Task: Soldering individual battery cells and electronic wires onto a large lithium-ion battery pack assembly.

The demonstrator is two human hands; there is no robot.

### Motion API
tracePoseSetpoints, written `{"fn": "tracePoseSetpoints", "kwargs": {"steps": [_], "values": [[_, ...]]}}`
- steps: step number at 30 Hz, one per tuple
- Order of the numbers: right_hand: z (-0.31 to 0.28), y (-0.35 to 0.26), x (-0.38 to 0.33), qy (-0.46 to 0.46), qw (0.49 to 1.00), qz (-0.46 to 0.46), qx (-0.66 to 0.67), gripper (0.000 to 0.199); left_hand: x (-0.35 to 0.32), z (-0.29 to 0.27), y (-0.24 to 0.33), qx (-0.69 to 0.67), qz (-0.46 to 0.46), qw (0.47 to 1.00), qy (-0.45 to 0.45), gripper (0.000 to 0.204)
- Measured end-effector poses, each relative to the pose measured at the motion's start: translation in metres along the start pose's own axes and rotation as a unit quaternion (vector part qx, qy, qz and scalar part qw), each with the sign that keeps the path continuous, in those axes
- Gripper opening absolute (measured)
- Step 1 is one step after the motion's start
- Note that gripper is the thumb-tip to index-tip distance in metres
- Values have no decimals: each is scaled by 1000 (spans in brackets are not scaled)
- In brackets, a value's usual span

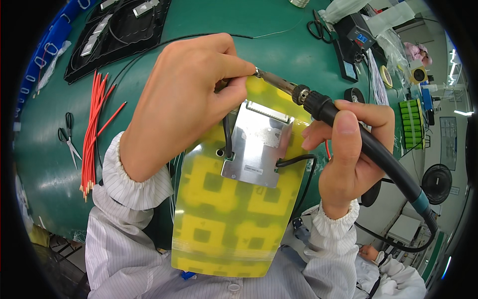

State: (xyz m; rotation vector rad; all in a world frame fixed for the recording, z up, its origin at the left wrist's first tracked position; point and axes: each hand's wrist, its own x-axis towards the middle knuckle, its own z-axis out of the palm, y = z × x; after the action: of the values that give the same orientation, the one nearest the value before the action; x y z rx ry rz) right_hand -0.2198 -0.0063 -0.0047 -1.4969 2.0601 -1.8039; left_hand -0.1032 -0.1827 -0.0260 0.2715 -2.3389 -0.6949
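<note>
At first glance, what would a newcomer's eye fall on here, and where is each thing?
A large translucent yellow panel fills the centre, a flat silver metal case on its upper part. To its right, the right hand grips a black-handled soldering iron, its tip near the left hand. At left, thin red wires lie together on the green tabletop.

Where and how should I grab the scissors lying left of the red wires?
Probably take the scissors by their black handles, reaching down from the left: the finger loops lie at the far end, the slightly spread blades point toward you, and the red wires lie along the right side.
</note>
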Motion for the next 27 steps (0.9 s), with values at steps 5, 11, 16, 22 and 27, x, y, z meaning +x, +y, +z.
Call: {"fn": "tracePoseSetpoints", "kwargs": {"steps": [5, 11, 16, 22, 27], "values": [[1, -1, -1, 10, 1000, 12, 0, 23, 0, 1, 1, 12, 4, 1000, 3, 17], [-1, 3, -1, 3, 1000, -4, 2, 24, -1, 0, 1, 10, 5, 1000, -1, 17], [-1, 3, -1, 5, 1000, 4, 7, 25, 0, 0, 2, 16, 7, 1000, -11, 18], [-1, 2, -2, 5, 1000, 8, 25, 26, -1, -1, 2, 16, 2, 1000, -15, 17], [-3, -1, -3, -15, 999, -2, -28, 27, 0, 0, 3, 17, 2, 1000, -17, 17]]}}
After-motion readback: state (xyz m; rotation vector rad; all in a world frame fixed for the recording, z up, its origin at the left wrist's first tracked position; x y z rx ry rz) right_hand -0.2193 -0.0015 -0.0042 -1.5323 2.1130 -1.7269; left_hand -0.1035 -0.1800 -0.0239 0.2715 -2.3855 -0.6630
